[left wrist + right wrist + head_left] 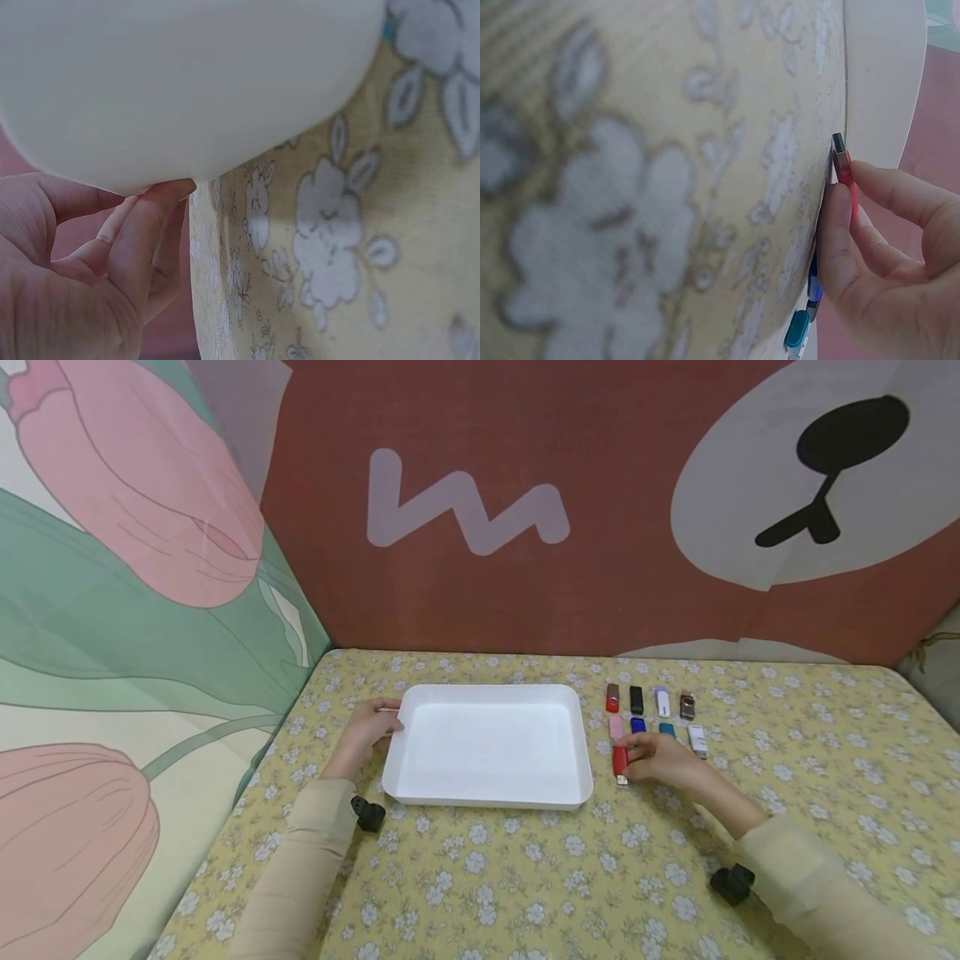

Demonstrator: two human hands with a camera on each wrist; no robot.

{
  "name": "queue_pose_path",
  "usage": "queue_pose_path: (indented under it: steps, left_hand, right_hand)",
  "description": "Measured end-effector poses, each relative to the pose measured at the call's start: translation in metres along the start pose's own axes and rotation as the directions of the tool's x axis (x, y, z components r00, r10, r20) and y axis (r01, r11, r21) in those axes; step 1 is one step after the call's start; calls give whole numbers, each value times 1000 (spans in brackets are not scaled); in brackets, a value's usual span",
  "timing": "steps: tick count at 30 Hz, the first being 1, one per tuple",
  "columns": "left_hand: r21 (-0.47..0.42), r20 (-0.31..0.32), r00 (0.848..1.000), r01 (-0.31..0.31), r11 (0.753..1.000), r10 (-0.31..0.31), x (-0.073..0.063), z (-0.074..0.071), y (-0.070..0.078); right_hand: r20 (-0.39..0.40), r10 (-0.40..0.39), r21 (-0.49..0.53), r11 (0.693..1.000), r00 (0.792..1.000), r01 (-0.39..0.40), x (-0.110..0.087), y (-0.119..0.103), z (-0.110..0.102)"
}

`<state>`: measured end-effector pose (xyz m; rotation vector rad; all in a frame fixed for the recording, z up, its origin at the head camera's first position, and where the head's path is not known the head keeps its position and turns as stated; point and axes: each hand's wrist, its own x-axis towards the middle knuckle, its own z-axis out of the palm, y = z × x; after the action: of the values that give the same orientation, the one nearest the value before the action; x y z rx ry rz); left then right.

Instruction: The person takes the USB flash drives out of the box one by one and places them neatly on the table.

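A white rectangular tray (pixel 491 752) lies on the flowered cloth. At its left side, my left hand (pixel 366 732) holds the rim; in the left wrist view the fingertips meet the tray wall (pixel 187 97), and one is hidden behind it. My right hand (pixel 663 760) pinches a red USB flash drive (pixel 620 762) between thumb and fingers, right of the tray. Its metal plug (pixel 841 156) points away from the fingers. Close by are a pink drive (pixel 616 727), a blue drive (pixel 637 725), a teal drive (pixel 667 728) and a white drive (pixel 697 741).
Behind these lies a row with a red-brown drive (pixel 612 697), a black drive (pixel 636 699), a white-and-purple drive (pixel 662 702) and a dark swivel drive (pixel 687 705). A printed red-brown backdrop (pixel 480 593) rises behind the table (pixel 480 877); another printed panel (pixel 112 643) stands left.
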<state>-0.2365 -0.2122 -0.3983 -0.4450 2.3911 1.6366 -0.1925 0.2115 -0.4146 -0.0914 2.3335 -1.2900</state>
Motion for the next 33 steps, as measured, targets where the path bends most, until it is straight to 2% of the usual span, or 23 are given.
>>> queue_pose_path:
  steps: [9, 19, 33]
  left_hand:
    - [0, 1, 1000, 2, 1000, -2, -1, 0, 1]
    - [-4, -12, 1000, 8, 1000, -8, -1, 0, 1]
    - [-10, -22, 999, 24, 1000, -25, 0, 1, 2]
  right_hand:
    - [-5, -8, -12, 1000, 1000, 8, -1, 0, 0]
    - [-29, -1, -72, 997, 1000, -1, -1, -2, 0]
    - [-22, 1, -95, 995, 1000, -4, -3, -5, 1]
